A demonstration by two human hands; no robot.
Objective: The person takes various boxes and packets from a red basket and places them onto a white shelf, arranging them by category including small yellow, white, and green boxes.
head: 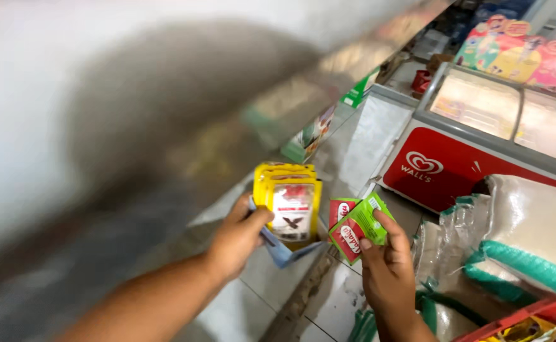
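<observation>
Yellow sachets (288, 197) stand packed in a small open box (284, 250) that the left hand (240, 239) clamps by its side. They look light, thin and bendy, best pinched at an edge. The right hand (389, 266) pinches green-and-red sachets (356, 228). Below is a pale tiled floor (328, 304). A red freezer (480, 145) and big white sacks (531, 234) stand near.

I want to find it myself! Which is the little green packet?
Start at the big red freezer chest and look left and down to the right hand. It pinches green-and-red sachets; the left hand's packets are yellow instead.
</observation>
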